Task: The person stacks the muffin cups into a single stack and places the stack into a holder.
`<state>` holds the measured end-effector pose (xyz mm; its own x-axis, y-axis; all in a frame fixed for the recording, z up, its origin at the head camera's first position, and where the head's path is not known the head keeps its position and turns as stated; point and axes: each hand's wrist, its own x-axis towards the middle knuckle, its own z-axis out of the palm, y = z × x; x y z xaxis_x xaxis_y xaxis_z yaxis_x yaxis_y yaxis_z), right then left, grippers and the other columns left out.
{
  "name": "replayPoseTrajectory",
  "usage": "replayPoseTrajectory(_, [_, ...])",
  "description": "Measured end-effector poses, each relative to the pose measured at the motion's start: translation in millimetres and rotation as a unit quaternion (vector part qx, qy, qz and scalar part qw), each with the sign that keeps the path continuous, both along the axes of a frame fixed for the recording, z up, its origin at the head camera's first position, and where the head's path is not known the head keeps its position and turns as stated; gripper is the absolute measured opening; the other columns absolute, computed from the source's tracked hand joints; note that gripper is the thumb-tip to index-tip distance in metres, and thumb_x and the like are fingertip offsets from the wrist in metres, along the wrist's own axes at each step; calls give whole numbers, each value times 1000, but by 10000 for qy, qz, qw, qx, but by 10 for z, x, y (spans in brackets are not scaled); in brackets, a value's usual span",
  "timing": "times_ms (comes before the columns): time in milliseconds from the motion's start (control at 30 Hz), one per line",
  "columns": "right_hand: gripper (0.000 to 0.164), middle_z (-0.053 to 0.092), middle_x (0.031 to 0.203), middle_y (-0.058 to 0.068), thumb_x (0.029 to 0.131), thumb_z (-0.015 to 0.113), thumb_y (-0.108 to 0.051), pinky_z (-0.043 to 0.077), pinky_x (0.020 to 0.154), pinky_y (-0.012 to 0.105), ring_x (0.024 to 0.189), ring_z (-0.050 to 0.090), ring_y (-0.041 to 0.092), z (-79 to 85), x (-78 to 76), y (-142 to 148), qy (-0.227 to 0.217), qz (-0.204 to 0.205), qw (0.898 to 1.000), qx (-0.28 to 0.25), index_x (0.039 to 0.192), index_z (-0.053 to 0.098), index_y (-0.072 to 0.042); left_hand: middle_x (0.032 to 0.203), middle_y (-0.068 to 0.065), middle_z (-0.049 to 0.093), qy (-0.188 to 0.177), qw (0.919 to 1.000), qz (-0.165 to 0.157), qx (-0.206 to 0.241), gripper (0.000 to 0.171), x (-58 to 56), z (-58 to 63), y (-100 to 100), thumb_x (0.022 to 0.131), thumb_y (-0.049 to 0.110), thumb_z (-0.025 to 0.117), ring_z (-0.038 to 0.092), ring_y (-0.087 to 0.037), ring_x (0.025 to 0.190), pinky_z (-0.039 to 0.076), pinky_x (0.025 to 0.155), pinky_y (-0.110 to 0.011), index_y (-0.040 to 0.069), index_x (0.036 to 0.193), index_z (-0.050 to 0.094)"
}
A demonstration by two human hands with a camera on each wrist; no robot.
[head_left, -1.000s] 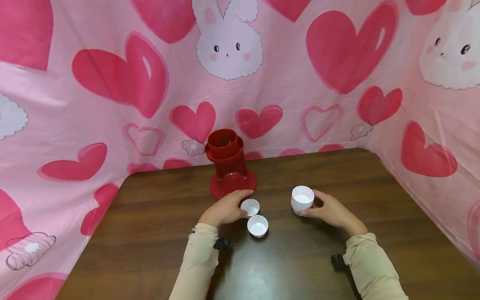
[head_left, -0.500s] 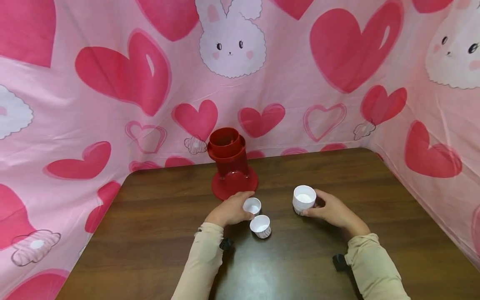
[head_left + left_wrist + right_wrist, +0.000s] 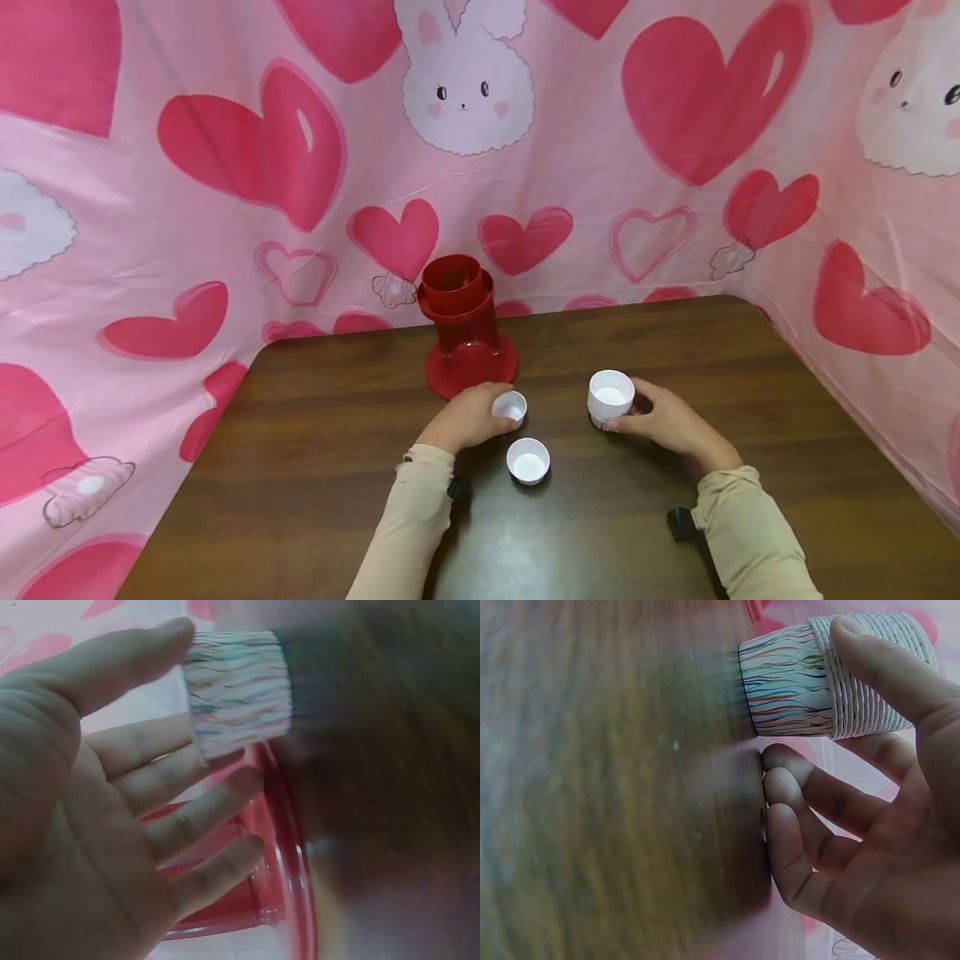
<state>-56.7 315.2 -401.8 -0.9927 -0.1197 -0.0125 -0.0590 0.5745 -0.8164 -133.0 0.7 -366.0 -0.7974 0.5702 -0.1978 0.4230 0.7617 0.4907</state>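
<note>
My left hand (image 3: 467, 419) pinches one small white paper baking cup (image 3: 511, 405) between thumb and forefinger. Wavy coloured lines run over that cup's side (image 3: 244, 694) in the left wrist view; the remaining fingers spread behind it. A second baking cup (image 3: 528, 463) stands alone, mouth up, just in front of the left thumb. On the right, my right hand (image 3: 663, 423) holds a stack of nested baking cups (image 3: 610, 398). Many rims (image 3: 874, 675) show bunched together in the right wrist view, the thumb lying across them and the lower fingers curled near the tabletop.
Behind the left hand stands a red cylinder-like piece (image 3: 465, 325) on a round base, hollow at the top. All of it rests on a dark wooden table (image 3: 337, 517). A pink cloth (image 3: 585, 175) with hearts and rabbits hangs behind and along the sides.
The lone cup first tips, then stands upright again slightly apart from the cup at the left hand. My left hand shifts a little right with its cup. The right hand keeps its hold on the stack.
</note>
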Motion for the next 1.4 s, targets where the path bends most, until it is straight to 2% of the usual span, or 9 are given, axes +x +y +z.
replayPoseTrajectory(400, [65,65,110,11,80,87,-33,46,87,46,100,57,30,9,28,60,37,4,10000,62,130,59,-2,140,-12,57,79,10000,25,6,68,14,-7,74,87,34,78,53,-29,127,41,108,-46,9,145,55])
replayPoseTrajectory(567, [66,66,110,11,80,87,-33,45,87,46,99,57,30,29,42,73,64,-4,10000,62,130,59,-2,139,-9,58,67,9981,-16,608,68,15,31,120,87,36,78,55,-26,122,44,105,-46,10,145,54])
replayPoseTrajectory(700, [67,66,110,11,80,87,-34,45,88,48,100,57,30,30,50,81,103,-23,9999,97,131,59,-1,145,-3,54,86,9937,-56,1117,68,59,114,197,89,34,77,52,-22,128,43,106,-44,15,149,51])
replayPoseTrajectory(867, [68,67,112,12,79,87,-35,45,91,51,103,58,31,2,44,78,133,-43,9998,122,131,60,-1,148,1,51,95,9828,-123,1841,66,167,256,356,91,24,76,49,-19,132,43,107,-42,21,151,49])
replayPoseTrajectory(967, [68,66,113,12,79,87,-36,45,92,53,104,58,31,-11,35,69,106,-56,9999,113,132,59,-2,149,3,49,160,9769,-254,2118,65,224,319,483,92,22,75,47,-16,135,41,108,-41,22,151,49])
replayPoseTrajectory(1133, [67,66,114,11,80,87,-36,44,92,52,103,58,31,-11,28,51,68,-24,10000,45,132,60,-3,151,6,47,287,9779,-448,2021,64,266,389,697,93,23,75,45,-12,136,40,109,-38,27,151,48])
replayPoseTrajectory(1400, [65,66,113,11,80,86,-37,45,91,54,101,58,30,-16,14,46,130,51,9998,132,131,61,-5,151,4,48,187,9901,-401,1335,65,239,386,951,94,32,72,49,-16,132,43,106,-42,26,153,45])
